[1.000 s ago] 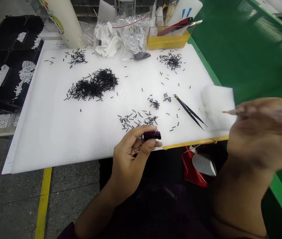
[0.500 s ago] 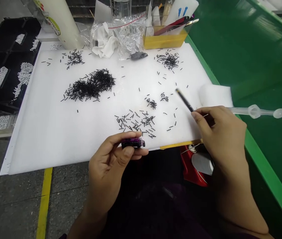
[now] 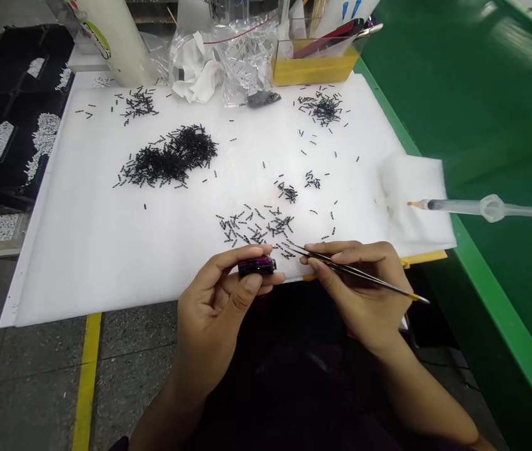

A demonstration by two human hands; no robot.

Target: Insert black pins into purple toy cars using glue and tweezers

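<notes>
My left hand (image 3: 221,300) pinches a small purple and black toy car body (image 3: 256,265) between thumb and fingers at the board's front edge. Just to its right, my right hand (image 3: 360,282) grips a pair of tweezers (image 3: 369,274), whose fine tips point left toward the car. Whether the tips hold anything is too small to tell. Beyond both hands lies a loose scatter of small black strip-like parts (image 3: 254,225) on the white foam sheet (image 3: 87,250). A syringe (image 3: 463,207) with an orange tip rests on a folded white foam piece (image 3: 416,178) at right.
A large heap of black parts (image 3: 172,156) and smaller piles lie farther back. Along the rear stand a bottle (image 3: 120,47), crumpled tissue (image 3: 195,72), a plastic bag (image 3: 247,66) and a yellow tool box (image 3: 315,70). Black trays (image 3: 17,103) with white parts are left; a green surface (image 3: 491,125) is right.
My right hand has come leftward from near the syringe to beside the car. The tweezers have turned in its grip and now point left. My left hand keeps its hold.
</notes>
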